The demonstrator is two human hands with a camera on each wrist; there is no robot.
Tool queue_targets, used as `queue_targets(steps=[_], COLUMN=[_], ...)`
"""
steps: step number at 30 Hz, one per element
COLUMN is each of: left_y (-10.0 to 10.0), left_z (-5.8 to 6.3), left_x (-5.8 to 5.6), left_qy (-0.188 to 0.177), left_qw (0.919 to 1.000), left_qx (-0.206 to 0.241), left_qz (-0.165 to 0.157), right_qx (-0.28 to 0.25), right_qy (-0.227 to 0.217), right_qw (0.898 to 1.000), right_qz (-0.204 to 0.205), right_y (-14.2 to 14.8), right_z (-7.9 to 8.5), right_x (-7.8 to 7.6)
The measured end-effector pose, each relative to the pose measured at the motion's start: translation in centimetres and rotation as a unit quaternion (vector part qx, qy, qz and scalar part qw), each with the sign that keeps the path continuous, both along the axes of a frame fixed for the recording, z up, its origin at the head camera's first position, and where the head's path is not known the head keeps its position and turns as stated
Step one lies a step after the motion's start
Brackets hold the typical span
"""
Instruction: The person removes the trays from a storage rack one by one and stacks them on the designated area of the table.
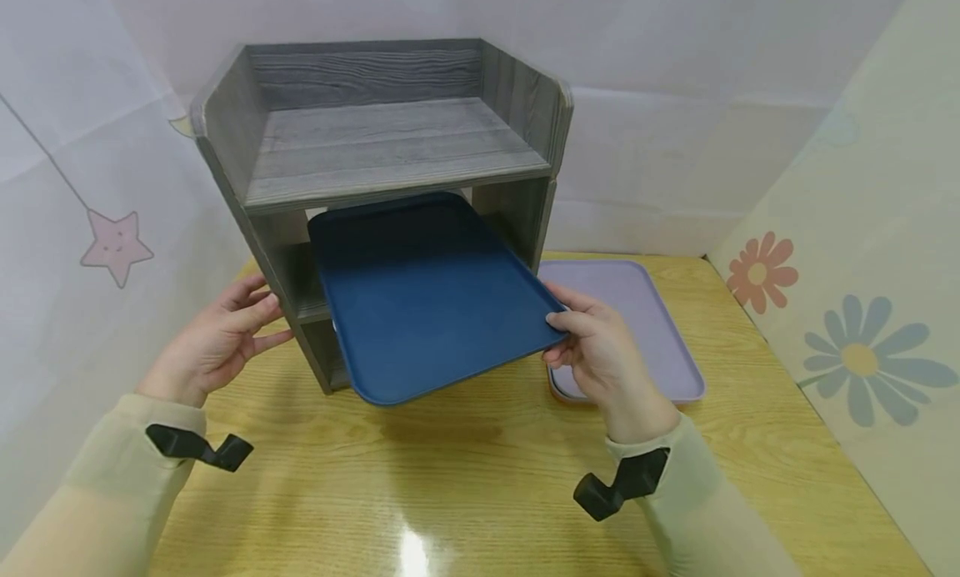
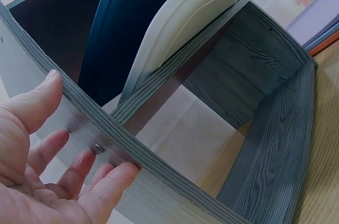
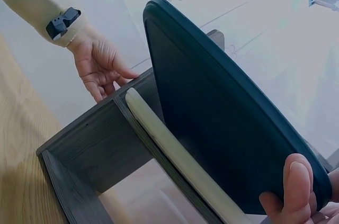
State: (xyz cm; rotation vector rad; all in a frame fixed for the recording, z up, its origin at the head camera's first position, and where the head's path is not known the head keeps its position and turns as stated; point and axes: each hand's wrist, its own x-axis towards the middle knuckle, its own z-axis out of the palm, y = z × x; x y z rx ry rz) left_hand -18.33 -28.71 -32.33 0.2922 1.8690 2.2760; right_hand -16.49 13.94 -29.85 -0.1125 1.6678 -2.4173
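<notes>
A navy blue tray [image 1: 435,302] slants out of the middle opening of a grey wood-grain shelf unit [image 1: 397,148]. My right hand [image 1: 596,352] pinches the tray's front right corner, thumb on top and fingers beneath. On the board under it lies a white tray [image 2: 185,20], its front edge sticking out slightly; the right wrist view shows that pale tray [image 3: 183,158] apart from the blue one at the front. My left hand [image 1: 221,335] rests against the outer left side of the unit, fingers spread and loosely bent, as the left wrist view shows.
A lilac tray [image 1: 667,343] lies on top of other trays on the wooden table [image 1: 480,485], right of the unit. Behind hangs a pale cloth wall [image 1: 660,143]; a flower-printed one [image 1: 862,227] stands at the right. The unit's lowest compartment [image 2: 265,144] holds nothing visible.
</notes>
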Motion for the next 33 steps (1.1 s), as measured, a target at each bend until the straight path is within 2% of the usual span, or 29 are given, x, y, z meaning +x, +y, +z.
queue_targets(steps=[13,23,33], left_y=[0.0,0.0,-0.2], left_z=[-0.1,0.0,-0.2], left_x=[0.0,0.0,-0.1], left_qy=[0.003,0.003,0.01], left_qw=[1.0,1.0,0.9996], left_qx=[0.006,0.002,0.021], left_qz=[-0.001,0.0,-0.013], right_qx=[-0.012,-0.054,-0.059], right_qy=[0.01,0.03,0.031], right_qw=[1.0,0.995,0.991], right_qz=[0.026,0.079,0.119], right_y=[2.6,5.4,8.1], right_z=[0.6,1.1,1.2], right_x=[1.5,2.4,3.4])
